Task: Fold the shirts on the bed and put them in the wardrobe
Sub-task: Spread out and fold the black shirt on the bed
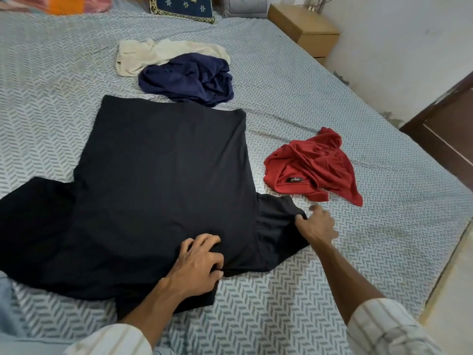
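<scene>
Pinching the black shirt near its collar, my left hand curls into the cloth at lower centre, while my right hand grips its sleeve. Spread flat on the bed, it lies left of the crumpled red shirt.

red shirt | black neck label | small pale lettering, upside down, too blurred to read

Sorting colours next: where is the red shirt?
The crumpled red cotton shirt lies on the bed's right side, beside the spread black shirt, beyond the right hand.
</scene>
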